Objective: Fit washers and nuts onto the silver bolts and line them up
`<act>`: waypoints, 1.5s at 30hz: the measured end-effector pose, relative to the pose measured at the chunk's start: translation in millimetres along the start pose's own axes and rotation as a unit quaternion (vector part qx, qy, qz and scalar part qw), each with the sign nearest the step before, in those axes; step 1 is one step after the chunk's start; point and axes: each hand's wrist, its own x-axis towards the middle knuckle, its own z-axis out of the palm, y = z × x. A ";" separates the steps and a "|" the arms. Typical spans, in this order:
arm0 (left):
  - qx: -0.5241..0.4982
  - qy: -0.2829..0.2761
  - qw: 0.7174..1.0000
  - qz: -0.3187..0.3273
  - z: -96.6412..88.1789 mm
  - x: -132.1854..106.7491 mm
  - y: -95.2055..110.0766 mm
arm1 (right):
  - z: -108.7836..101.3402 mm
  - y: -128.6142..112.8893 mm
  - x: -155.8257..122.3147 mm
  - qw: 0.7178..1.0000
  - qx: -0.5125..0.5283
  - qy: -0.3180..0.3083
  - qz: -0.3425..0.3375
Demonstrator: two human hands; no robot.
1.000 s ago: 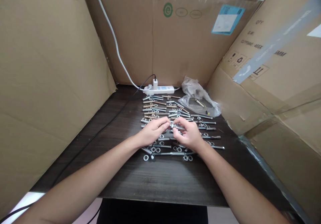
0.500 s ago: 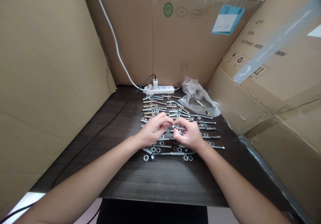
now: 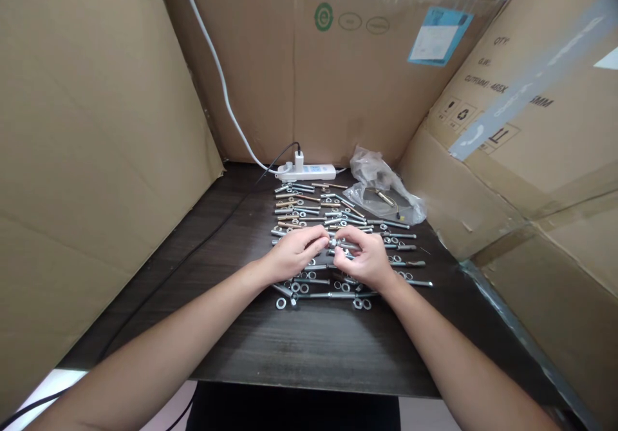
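Note:
My right hand (image 3: 365, 258) holds a metal bolt (image 3: 345, 245) between thumb and fingers, its end pointing left. A small silver nut (image 3: 333, 243) shows at that end, between the two hands. My left hand (image 3: 295, 252) is closed in a pinch, thumb and fingertips against the nut from the left. Both hands hover over rows of bolts and sleeves (image 3: 333, 296) laid side by side on the dark table (image 3: 309, 347). Loose washers (image 3: 280, 303) and nuts (image 3: 358, 303) lie among the rows. My hands cover some of the middle pieces.
Behind the rows is a white power strip (image 3: 313, 172) with a plugged-in charger (image 3: 299, 160). A black cable (image 3: 193, 250) crosses the left side of the table. To the back right lies a clear plastic bag (image 3: 371, 170). Cardboard walls (image 3: 270, 64) enclose the table.
The left hand's fingers have straightened somewhat and lowered slightly, uncovering more of the nut. My right hand stays nearly in place with the bolt.

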 end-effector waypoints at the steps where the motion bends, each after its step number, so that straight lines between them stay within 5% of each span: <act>1: 0.004 0.022 1.000 0.005 0.6 -0.5 -0.5 | 0.0 0.0 0.2 1.000 -0.001 0.002 -0.001; 4: 0.026 0.078 0.995 0.050 1.2 -1.8 -0.4 | 0.3 -0.2 0.3 1.000 -0.005 0.006 0.000; 8: 0.053 0.066 0.992 0.096 -0.9 -2.4 1.7 | 0.7 1.0 0.0 1.000 -0.013 -0.006 0.001; 20: 0.113 -0.016 0.993 0.033 -7.2 0.7 2.7 | 0.3 -0.1 -0.2 1.000 -0.023 -0.005 -0.013; 27: 0.122 0.055 0.989 0.070 -7.7 -1.5 1.5 | 1.5 3.0 -1.0 1.000 -0.019 -0.002 -0.002; 32: 0.141 0.049 0.982 0.119 -7.1 -3.4 4.2 | 0.8 0.1 0.0 1.000 -0.015 -0.008 0.000; 41: 0.166 -0.035 0.985 0.035 -7.3 -0.8 6.5 | 1.1 2.8 -1.0 1.000 -0.028 -0.008 -0.002; 45: 0.176 -0.020 0.984 0.029 -8.6 -0.5 5.2 | 0.1 1.8 -0.7 1.000 -0.024 -0.011 0.003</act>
